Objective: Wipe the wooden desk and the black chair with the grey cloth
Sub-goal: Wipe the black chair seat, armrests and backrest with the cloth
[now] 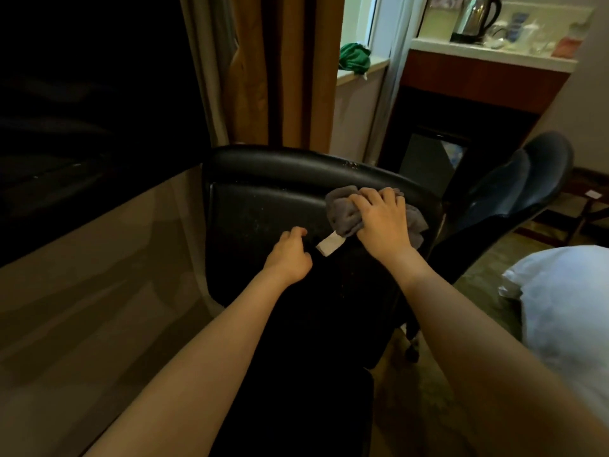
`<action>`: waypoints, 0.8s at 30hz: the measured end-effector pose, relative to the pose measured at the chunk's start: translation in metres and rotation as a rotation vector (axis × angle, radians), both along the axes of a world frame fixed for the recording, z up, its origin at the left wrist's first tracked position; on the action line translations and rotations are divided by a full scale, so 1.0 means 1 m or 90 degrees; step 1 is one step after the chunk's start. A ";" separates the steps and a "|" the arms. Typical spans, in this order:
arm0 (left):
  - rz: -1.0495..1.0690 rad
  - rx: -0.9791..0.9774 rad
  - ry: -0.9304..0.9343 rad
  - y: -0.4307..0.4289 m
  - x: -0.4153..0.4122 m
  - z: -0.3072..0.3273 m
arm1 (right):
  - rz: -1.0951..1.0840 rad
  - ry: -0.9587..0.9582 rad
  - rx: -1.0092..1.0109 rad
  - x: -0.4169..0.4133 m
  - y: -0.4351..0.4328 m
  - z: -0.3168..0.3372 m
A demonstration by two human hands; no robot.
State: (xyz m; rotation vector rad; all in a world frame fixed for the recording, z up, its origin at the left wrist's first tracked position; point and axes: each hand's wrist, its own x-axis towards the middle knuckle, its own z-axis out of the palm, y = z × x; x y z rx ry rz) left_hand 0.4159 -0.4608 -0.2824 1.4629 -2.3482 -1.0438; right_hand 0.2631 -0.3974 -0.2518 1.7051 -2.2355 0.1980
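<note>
The fingers [369,201] of our right hand [384,222] curl down over the grey cloth [342,216] and grip it in a bunched wad, palm bearing on it from above. The cloth is pressed against the upper right part of the backrest of the black chair [263,199], just under its padded top edge, and a white tag [329,245] sticks out from the cloth's lower left corner. Just beside that tag lies our left hand [290,258], knuckles up against the dark backrest, its fingers [295,233] curled inward; we cannot tell whether they pinch anything or only rest there. Both our bare forearms reach in from the bottom of the view. To the left of the chair runs the wooden worktop [99,275], glossy and brown, with a dark pane above it. Behind the chair hangs a brown curtain [280,70]. To the right stands a second dark chair [514,189], and below it we see a white pillow [566,291]. Far off, a green bundle [354,57] sits on a sill and a metal kettle [474,18] stands on a pale worktop [494,52].
</note>
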 end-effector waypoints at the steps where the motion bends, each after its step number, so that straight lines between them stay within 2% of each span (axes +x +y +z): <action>1: 0.008 0.005 0.009 -0.008 -0.004 0.006 | 0.011 -0.003 0.003 -0.004 -0.009 0.005; 3: 0.028 0.008 0.038 -0.023 -0.014 0.017 | 0.043 -0.017 0.008 -0.009 -0.028 0.011; 6: 0.091 -0.051 0.060 -0.040 -0.038 0.028 | 0.052 -0.060 0.000 -0.010 -0.054 0.013; 11: 0.177 -0.109 0.062 -0.054 -0.066 0.032 | 0.060 -0.047 0.099 -0.013 -0.069 0.016; 19: 0.169 -0.142 0.035 -0.057 -0.060 0.044 | -0.008 -0.163 0.188 -0.015 -0.056 0.015; 24: 0.094 -0.152 0.000 -0.049 -0.055 0.060 | -0.081 -0.147 0.210 -0.021 -0.028 0.019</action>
